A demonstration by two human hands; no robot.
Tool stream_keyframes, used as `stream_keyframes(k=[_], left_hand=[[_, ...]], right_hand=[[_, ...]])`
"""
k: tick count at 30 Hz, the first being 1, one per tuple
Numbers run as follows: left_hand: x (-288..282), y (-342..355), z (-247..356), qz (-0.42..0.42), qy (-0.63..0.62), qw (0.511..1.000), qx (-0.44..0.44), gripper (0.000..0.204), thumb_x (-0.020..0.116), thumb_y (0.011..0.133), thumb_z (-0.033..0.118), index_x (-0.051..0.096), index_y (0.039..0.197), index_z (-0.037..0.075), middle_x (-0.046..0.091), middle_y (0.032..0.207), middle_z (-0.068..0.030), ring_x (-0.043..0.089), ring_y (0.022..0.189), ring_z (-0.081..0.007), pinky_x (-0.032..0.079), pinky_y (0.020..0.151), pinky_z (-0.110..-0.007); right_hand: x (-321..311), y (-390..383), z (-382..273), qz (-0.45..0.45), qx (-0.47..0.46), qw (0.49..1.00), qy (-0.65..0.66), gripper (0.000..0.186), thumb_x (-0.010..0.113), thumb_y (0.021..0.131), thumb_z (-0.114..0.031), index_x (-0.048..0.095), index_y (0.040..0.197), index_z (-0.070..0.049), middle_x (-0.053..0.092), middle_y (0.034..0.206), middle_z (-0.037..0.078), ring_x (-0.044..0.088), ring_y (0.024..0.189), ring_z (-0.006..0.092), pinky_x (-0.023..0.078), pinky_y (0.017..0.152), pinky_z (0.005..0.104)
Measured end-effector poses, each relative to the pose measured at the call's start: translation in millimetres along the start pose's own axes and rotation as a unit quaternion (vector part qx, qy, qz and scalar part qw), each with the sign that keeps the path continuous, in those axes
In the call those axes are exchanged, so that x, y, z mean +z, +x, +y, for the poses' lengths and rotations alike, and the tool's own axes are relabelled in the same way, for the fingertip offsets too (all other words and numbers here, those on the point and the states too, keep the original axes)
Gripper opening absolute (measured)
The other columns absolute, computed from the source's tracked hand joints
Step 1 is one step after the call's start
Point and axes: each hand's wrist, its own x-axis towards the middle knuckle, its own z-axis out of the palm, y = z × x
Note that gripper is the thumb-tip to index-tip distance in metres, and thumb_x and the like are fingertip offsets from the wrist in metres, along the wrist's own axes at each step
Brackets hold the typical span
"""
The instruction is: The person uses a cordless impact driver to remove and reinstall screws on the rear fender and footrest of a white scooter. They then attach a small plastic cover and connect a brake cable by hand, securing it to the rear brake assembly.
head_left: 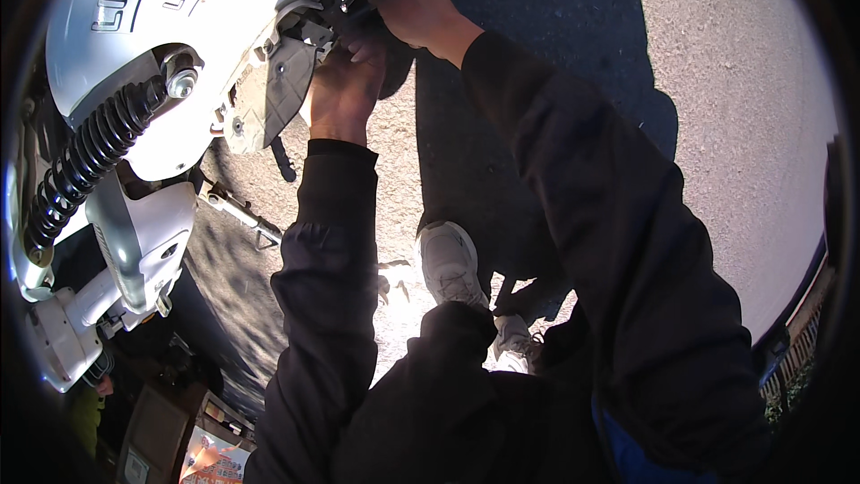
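A white scooter or motorcycle body panel (pixel 224 27) fills the upper left. My left hand (pixel 345 94) reaches up under its edge, beside a grey-brown plate (pixel 278 90) and metal brackets. Its fingers curl into deep shadow, and what they grip is hidden. Farther up and to the right, my right hand (pixel 417 16) is closed at the edge of a dark rounded part, which may be a tyre. The fingertips are in shadow, so what they hold cannot be made out.
A black coil-spring shock absorber (pixel 94 148) joins the panel to white and grey lower parts (pixel 143 242). A metal stand or lever (pixel 240 208) sticks out above the sunlit pavement (pixel 717 125). My shoe (pixel 448 260) is below my hands. A brown box (pixel 157 430) lies lower left.
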Motion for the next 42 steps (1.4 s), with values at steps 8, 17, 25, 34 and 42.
stream_keyframes(k=[8, 17, 25, 34, 42], left_hand=[[-2, -16, 1, -0.048, 0.038, 0.998, -0.035, 0.039, 0.037, 0.106, 0.019, 0.051, 0.133, -0.005, 0.057, 0.136, -0.0185, 0.049, 0.132, -0.0320, 0.042, 0.107, -0.046], [-13, 4, 13, -0.099, 0.196, 0.975, -0.023, 0.038, 0.045, 0.104, 0.021, 0.054, 0.135, 0.000, 0.059, 0.133, -0.0136, 0.054, 0.113, -0.0240, 0.046, 0.096, -0.040], [0, 6, 14, -0.011, 0.477, 0.877, 0.052, 0.033, 0.049, 0.105, 0.018, 0.055, 0.132, 0.000, 0.061, 0.130, -0.0130, 0.059, 0.101, -0.0182, 0.048, 0.085, -0.032], [12, -3, 3, 0.002, 0.529, 0.844, 0.093, 0.033, 0.045, 0.110, 0.027, 0.057, 0.128, 0.002, 0.066, 0.117, -0.0108, 0.062, 0.096, -0.0195, 0.050, 0.081, -0.032], [17, -3, -3, 0.031, 0.562, 0.820, 0.106, 0.040, 0.043, 0.111, 0.039, 0.057, 0.129, 0.007, 0.067, 0.111, -0.0051, 0.063, 0.095, -0.0163, 0.048, 0.085, -0.034]], right_hand=[[13, 3, 7, 0.070, -0.010, 0.963, 0.261, 0.040, 0.060, 0.101, -0.036, 0.070, 0.093, 0.002, 0.066, 0.068, 0.011, 0.063, 0.058, 0.0202, 0.049, 0.057, 0.0351], [-3, -6, 12, -0.022, 0.024, 0.942, 0.334, 0.031, 0.064, 0.099, -0.028, 0.069, 0.088, 0.000, 0.066, 0.071, 0.008, 0.065, 0.063, 0.0184, 0.049, 0.060, 0.0301], [3, -8, 1, 0.063, 0.020, 0.918, 0.391, 0.042, 0.063, 0.101, -0.034, 0.067, 0.080, 0.001, 0.061, 0.062, 0.007, 0.061, 0.053, 0.0180, 0.048, 0.056, 0.0309], [-8, -7, 5, -0.012, 0.077, 0.964, 0.253, 0.042, 0.065, 0.100, -0.037, 0.070, 0.088, 0.002, 0.066, 0.071, 0.010, 0.066, 0.061, 0.0186, 0.051, 0.057, 0.0330], [-6, -5, 8, -0.046, 0.061, 0.969, 0.234, 0.043, 0.058, 0.102, -0.035, 0.071, 0.090, 0.004, 0.070, 0.075, 0.015, 0.070, 0.066, 0.0233, 0.054, 0.064, 0.0358]])
